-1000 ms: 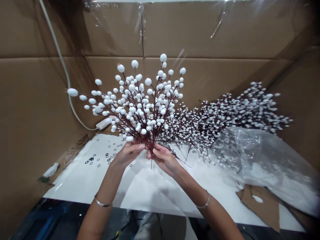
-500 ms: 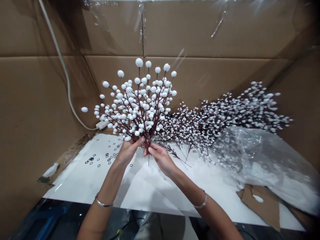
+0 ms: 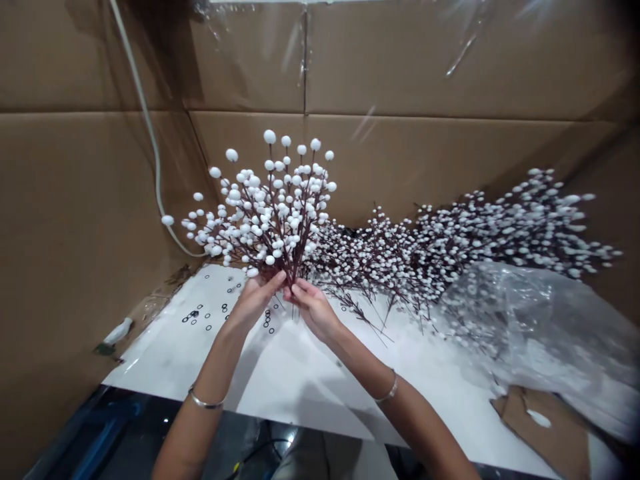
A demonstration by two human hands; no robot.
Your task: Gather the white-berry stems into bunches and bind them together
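Above the white tabletop [image 3: 435, 367], the bunch of white-berried stems [image 3: 270, 217] fans out less widely than a second ago. Left hand [image 3: 253, 300] and right hand [image 3: 317, 310] both grasp its base; more black rings [image 3: 267, 320] show between them.

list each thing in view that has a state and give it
white-berried bunch: held upright in both hands, fanned out
left hand: closed on its stems
right hand: pinching its stems low down
black rings: loose, scattered on the white sheet
pile of berried stems: lying down, heaped
clear plastic: crumpled, berries showing through
white cable: hanging in a curve
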